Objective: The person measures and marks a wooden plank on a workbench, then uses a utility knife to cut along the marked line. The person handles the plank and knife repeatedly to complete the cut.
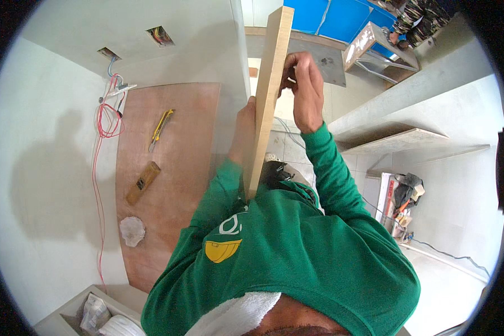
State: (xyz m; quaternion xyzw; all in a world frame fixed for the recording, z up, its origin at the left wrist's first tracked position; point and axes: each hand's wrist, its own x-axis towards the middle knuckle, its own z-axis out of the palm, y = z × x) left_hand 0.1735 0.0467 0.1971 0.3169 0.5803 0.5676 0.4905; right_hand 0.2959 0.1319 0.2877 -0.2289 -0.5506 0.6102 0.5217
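Observation:
A long, pale wooden board (273,73) stands on edge in front of my body, its lower end close to my green sweatshirt. On its left side my left hand (245,126) grips it, the fingers mostly hidden behind the wood. My right hand (308,92) is raised at the board's right face. Its fingers are curled in toward the thumb, close to the wood; what they hold, if anything, is too hidden to make out.
At left, a brown plywood sheet (179,185) bears a yellow utility knife (161,127), a wooden hand plane (144,182) and a crumpled whitish clump (132,231). Red cable (99,185) hangs beside it. Another person (423,22) works by a frame cabinet (383,53); a tool-filled box (400,201) stands right.

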